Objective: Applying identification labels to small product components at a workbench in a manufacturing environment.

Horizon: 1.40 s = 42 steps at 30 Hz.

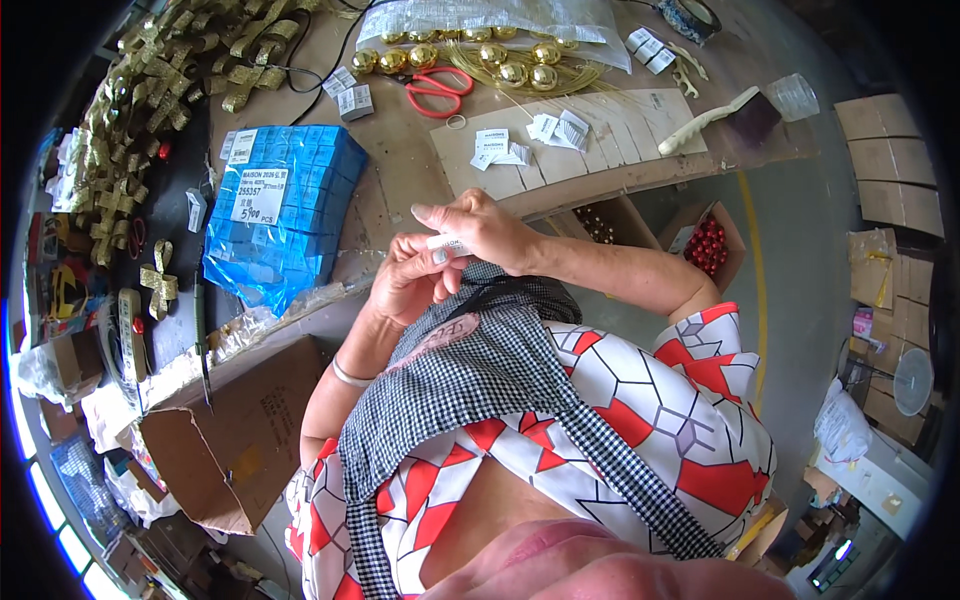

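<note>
My left hand [402, 277] and my right hand [492, 232] meet in front of my apron, by the table's front edge. Between them is a small white printed label [446, 243]. The left fingers pinch it from below, while the right fingers close over its other end, partly covering it. On the table just beyond lie loose white labels [490, 146] and a fanned pile of labels [560, 130], on a cardboard sheet [620, 125]. Left of my hands sits a blue plastic-wrapped pack [330, 180] of small boxes.
Red-handled scissors [437, 92] lie near gold balls [490, 54] on wire. A brush [715, 118] rests at the right. Gold glitter bows [160, 75] crowd the left. Below the table are an open carton [215, 450] and a box of red berries [707, 245].
</note>
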Each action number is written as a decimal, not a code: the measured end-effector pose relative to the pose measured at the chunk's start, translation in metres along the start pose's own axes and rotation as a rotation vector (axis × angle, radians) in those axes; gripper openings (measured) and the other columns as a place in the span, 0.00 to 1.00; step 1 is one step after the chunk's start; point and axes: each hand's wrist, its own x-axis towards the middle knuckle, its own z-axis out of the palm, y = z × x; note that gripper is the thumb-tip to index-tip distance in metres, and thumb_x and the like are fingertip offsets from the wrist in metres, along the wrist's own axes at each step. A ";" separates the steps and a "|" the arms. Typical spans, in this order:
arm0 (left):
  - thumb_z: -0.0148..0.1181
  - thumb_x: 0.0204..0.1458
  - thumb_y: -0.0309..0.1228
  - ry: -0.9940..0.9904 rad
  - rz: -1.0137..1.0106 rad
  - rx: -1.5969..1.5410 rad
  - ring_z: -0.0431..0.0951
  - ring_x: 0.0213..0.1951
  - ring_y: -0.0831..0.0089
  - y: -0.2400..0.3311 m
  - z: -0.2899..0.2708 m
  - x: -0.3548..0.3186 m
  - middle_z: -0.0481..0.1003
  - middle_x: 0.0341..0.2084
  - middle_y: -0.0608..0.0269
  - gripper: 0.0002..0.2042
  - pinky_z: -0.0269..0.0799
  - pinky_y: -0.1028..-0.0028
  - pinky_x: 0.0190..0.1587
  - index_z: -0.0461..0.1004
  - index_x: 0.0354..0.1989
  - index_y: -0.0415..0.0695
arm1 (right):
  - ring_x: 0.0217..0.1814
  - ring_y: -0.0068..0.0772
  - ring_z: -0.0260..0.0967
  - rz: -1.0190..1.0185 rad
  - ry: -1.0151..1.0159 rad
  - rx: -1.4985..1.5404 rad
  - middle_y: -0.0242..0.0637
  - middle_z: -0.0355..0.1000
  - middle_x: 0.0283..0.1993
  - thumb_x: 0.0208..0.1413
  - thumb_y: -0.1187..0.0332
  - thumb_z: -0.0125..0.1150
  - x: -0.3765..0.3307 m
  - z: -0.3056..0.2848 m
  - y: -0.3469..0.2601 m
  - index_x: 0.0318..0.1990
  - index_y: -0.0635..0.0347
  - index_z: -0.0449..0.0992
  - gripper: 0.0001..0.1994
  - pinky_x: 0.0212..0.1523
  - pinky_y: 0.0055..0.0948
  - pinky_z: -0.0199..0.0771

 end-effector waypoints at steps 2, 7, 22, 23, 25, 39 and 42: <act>0.56 0.49 0.30 -0.007 -0.023 -0.053 0.71 0.14 0.80 -0.006 0.001 0.000 0.74 0.16 0.58 0.10 0.66 0.83 0.17 0.75 0.28 0.33 | 0.16 0.21 0.67 0.026 -0.009 0.002 0.40 0.69 0.14 0.58 0.60 0.45 0.002 -0.005 0.005 0.19 0.69 0.74 0.23 0.18 0.19 0.63; 0.54 0.51 0.33 0.077 -0.043 0.434 0.71 0.15 0.80 0.008 0.005 -0.002 0.74 0.16 0.60 0.12 0.66 0.84 0.17 0.75 0.28 0.34 | 0.18 0.22 0.68 -0.088 -0.025 -0.452 0.39 0.70 0.16 0.57 0.62 0.47 -0.001 -0.014 0.008 0.23 0.70 0.75 0.20 0.21 0.21 0.67; 0.51 0.54 0.33 0.141 -0.105 0.108 0.70 0.15 0.81 -0.006 0.005 -0.006 0.73 0.16 0.61 0.13 0.65 0.84 0.17 0.74 0.30 0.34 | 0.17 0.18 0.63 -0.009 -0.009 -0.423 0.35 0.70 0.15 0.59 0.58 0.45 0.000 -0.019 0.019 0.19 0.67 0.75 0.23 0.19 0.21 0.62; 0.51 0.54 0.33 0.162 -0.088 0.242 0.70 0.15 0.82 -0.005 0.006 -0.006 0.73 0.16 0.61 0.12 0.65 0.85 0.17 0.74 0.30 0.34 | 0.17 0.18 0.64 -0.093 0.034 -0.820 0.35 0.70 0.15 0.58 0.57 0.46 -0.003 -0.019 0.010 0.20 0.66 0.75 0.23 0.20 0.20 0.62; 0.51 0.54 0.33 0.123 -0.066 0.299 0.70 0.15 0.82 0.001 0.005 -0.006 0.74 0.16 0.60 0.12 0.65 0.85 0.16 0.74 0.28 0.35 | 0.18 0.18 0.64 -0.067 -0.046 -0.486 0.35 0.70 0.15 0.58 0.57 0.46 -0.002 -0.017 0.013 0.22 0.67 0.76 0.22 0.20 0.20 0.63; 0.52 0.53 0.30 0.165 0.024 0.230 0.71 0.16 0.81 0.001 0.008 -0.003 0.74 0.19 0.59 0.10 0.67 0.84 0.18 0.74 0.27 0.36 | 0.19 0.20 0.67 -0.020 -0.097 -0.608 0.37 0.70 0.16 0.54 0.61 0.54 0.007 -0.028 0.001 0.24 0.70 0.74 0.18 0.25 0.20 0.70; 0.55 0.51 0.28 0.183 0.018 0.289 0.70 0.15 0.83 0.013 0.013 -0.006 0.74 0.18 0.61 0.07 0.66 0.85 0.17 0.74 0.28 0.37 | 0.20 0.16 0.66 -0.050 -0.112 -0.391 0.35 0.71 0.18 0.53 0.61 0.55 0.007 -0.029 0.015 0.23 0.69 0.75 0.17 0.24 0.18 0.68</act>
